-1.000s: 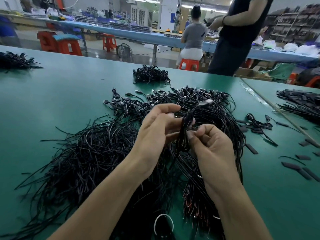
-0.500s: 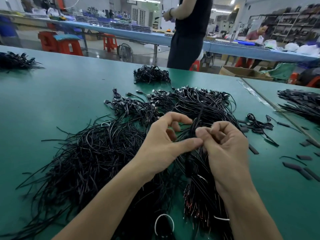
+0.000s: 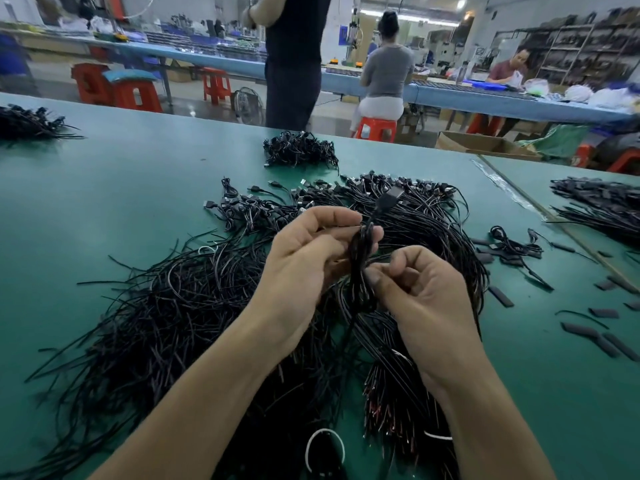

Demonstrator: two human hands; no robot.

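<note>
Head view. Task's thing = thin black cable [image 3: 360, 261], folded into a short hank of several strands. It's held roughly upright betw. both hands, just above the big cable pile [image 3: 156, 323], mid-desk. One end sticks up out of the hank & ends in a black plug [image 3: 390, 196] w/ a lighter tip, tilted to the right. Jacket is matte black; strands lie tight side by side.

Left grip [image 3: 308, 261]: fingers curled round the hank's upper part, grasping the cable. Right grip [image 3: 427, 303]: thumb & forefinger pinch the hank lower down, other fingers curled in, so also grasping the cable. The two hands are close together.

Hard to see: the hank's lower end merges w/ the black pile beneath, so can't tell where it stops. Strand count not readable. Left palm side is hidden; most right fingertips are tucked behind its own knuckles. Forearms cover part of the pile, which runs off the bottom edge. Reddish wire ends [image 3: 388, 420] show on the pile's near side. A white loop [image 3: 325, 452] sits by the bottom edge.

The green desk [image 3: 104, 202] also carries:
- a small bundle [image 3: 299, 152] further back
- a far-left heap [image 3: 24, 123], cut by the frame edge
- a right-hand heap [image 3: 602, 206], likewise cut
- flat black pieces [image 3: 609, 344] at right

Background ppl are blurred.
</note>
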